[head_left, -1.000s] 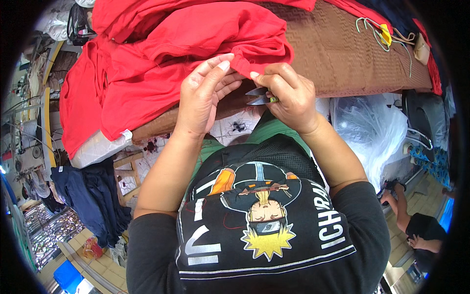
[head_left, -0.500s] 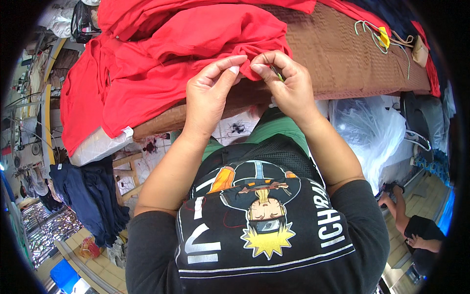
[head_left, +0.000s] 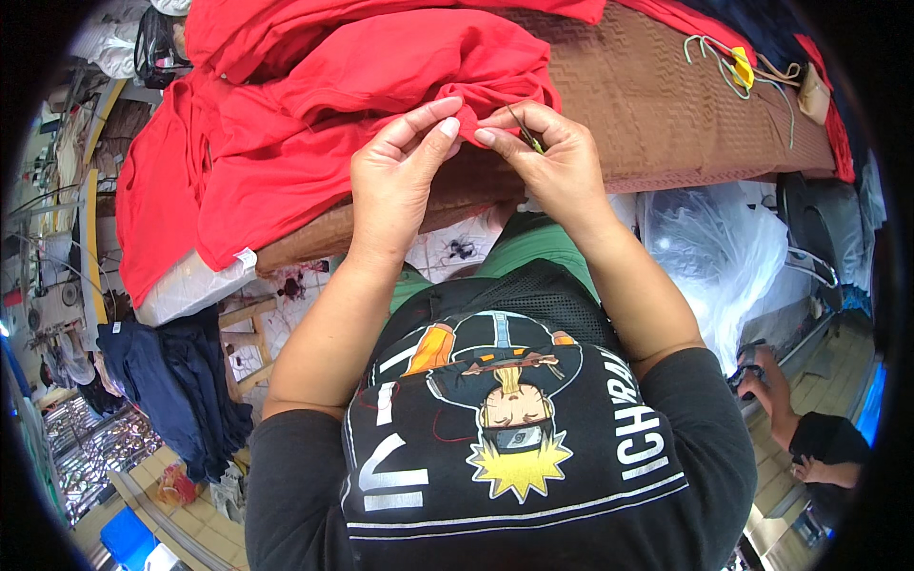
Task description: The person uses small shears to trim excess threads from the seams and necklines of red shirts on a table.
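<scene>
A red garment (head_left: pixel 314 124) lies bunched on the brown cloth-covered table in front of me. My left hand (head_left: pixel 405 167) is closed in a pinch at a small raised piece of its fabric. Thumb and forefinger of my right hand (head_left: pixel 552 157) pinch the other side of that same piece, close to the left fingertips. Tucked in the right palm is a small thin tool (head_left: pixel 537 145) with dark and yellow-green parts, perhaps thread snips; the fingers hide most of it.
Light cords with a yellow piece (head_left: pixel 742 67) lie on the table (head_left: pixel 685 124) at the right. Clear plastic sheeting (head_left: pixel 709 252) sits below its edge. Dark blue clothing (head_left: pixel 171 381) hangs at the left. Another person (head_left: pixel 824 462) is at the lower right.
Both hands have shifted slightly left. A red fabric piece now stands up between the fingertips, and my right finger and thumb have closed on it. The other person's legs have moved a little.
</scene>
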The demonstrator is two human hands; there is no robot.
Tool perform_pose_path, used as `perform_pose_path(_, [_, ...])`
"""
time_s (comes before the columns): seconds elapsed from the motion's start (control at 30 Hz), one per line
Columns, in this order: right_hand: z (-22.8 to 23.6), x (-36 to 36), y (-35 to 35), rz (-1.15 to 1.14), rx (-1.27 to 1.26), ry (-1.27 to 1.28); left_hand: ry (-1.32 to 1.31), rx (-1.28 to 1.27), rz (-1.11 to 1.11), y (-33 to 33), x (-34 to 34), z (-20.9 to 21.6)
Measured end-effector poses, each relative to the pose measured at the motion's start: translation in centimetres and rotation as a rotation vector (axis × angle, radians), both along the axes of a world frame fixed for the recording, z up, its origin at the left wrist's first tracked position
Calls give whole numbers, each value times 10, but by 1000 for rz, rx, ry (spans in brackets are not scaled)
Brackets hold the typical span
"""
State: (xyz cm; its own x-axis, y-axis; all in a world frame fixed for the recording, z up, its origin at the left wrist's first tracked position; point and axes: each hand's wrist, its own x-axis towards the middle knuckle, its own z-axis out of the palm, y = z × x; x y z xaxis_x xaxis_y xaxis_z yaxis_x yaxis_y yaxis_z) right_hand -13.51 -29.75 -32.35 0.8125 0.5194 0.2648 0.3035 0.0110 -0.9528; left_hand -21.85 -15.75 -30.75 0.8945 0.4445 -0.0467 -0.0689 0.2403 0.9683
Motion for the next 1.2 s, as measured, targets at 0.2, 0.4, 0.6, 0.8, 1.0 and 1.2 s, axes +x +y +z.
perform_pose_path(0.2, [1,0,-2,6,24,-33,24,38,-1,5,0,-4])
perform_pose_path(0.4, [13,-1,-11,21,-19,26,-40,528,47,5,-1,-7])
perform_pose_path(0.6, [10,-3,-10,91,19,-185,-183,975,133,2,4,-11])
perform_pose_path(0.8, [45,-27,-25,605,-398,-487,75,21,-6,15,3,-13])
perform_pose_path(1.0, [36,-1,-22,105,-290,-570,107,-178,-75,21,-5,-8])
perform_pose_path(1.2, [20,2,-6,-30,-271,-676,100,-168,-89,20,-5,-8])
